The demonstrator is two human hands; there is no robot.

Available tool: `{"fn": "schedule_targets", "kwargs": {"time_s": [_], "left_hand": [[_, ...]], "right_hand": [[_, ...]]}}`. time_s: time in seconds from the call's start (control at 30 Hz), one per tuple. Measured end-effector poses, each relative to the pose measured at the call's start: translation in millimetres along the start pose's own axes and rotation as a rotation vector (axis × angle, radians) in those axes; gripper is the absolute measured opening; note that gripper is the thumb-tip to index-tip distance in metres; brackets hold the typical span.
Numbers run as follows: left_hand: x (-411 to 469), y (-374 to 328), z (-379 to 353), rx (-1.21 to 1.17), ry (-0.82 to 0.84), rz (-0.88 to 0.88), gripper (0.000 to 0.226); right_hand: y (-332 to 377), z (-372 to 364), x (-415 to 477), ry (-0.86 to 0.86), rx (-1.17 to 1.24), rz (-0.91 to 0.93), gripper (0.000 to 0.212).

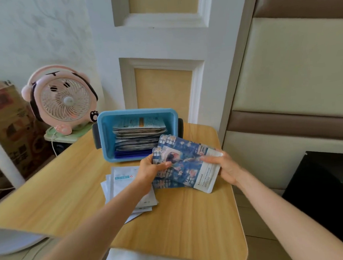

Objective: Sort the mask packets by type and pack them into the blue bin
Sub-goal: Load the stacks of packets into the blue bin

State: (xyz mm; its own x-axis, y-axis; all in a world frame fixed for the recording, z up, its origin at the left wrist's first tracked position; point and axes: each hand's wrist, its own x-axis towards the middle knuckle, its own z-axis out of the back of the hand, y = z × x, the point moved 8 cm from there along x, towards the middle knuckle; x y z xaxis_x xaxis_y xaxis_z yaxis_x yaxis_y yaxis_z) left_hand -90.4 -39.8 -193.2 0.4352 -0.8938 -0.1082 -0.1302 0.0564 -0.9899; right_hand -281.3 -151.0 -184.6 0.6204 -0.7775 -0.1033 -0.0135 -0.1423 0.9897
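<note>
A fanned stack of blue floral mask packets (186,165) hangs just above the wooden table, in front of the blue bin (104,140). My left hand (151,169) grips the stack's left edge and my right hand (224,166) pinches its right edge. Inside the bin several packets stand in rows: pale printed ones (139,124) at the back, dark ones in the middle, plain blue ones (134,153) at the front. A pile of white mask packets (121,181) lies on the table under my left forearm.
The wooden table (182,219) has rounded corners and ends close on the right. A pink fan (64,100) stands behind the bin on the left, beside a cardboard box (8,127). A black object (321,191) sits off the table at right.
</note>
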Motion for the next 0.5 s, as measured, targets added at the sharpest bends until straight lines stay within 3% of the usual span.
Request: {"fn": "schedule_targets", "kwargs": {"time_s": [0.07,0.17,0.27,0.33,0.5], "left_hand": [[4.1,-5.5,-2.1,-0.022,-0.023,-0.030,0.028],[9.7,-18.2,-0.5,0.070,0.016,-0.095,0.040],[9.4,-9.3,-2.2,0.160,0.087,-0.052,0.050],[6.9,-1.6,-7.1,0.136,0.090,-0.027,0.046],[10.2,-26.4,-9.8,0.124,0.056,-0.147,0.038]], "right_hand": [[7.1,-5.5,2.6,-0.066,0.102,0.089,0.050],[36.5,0.0,5.4,-0.174,0.020,0.215,0.035],[15.6,-6.4,9.4,-0.071,-0.093,0.082,0.056],[-6.9,-15.2,11.1,-0.016,-0.066,0.014,0.046],[17.6,-12.8,15.1,-0.130,-0.078,0.146,0.032]]}}
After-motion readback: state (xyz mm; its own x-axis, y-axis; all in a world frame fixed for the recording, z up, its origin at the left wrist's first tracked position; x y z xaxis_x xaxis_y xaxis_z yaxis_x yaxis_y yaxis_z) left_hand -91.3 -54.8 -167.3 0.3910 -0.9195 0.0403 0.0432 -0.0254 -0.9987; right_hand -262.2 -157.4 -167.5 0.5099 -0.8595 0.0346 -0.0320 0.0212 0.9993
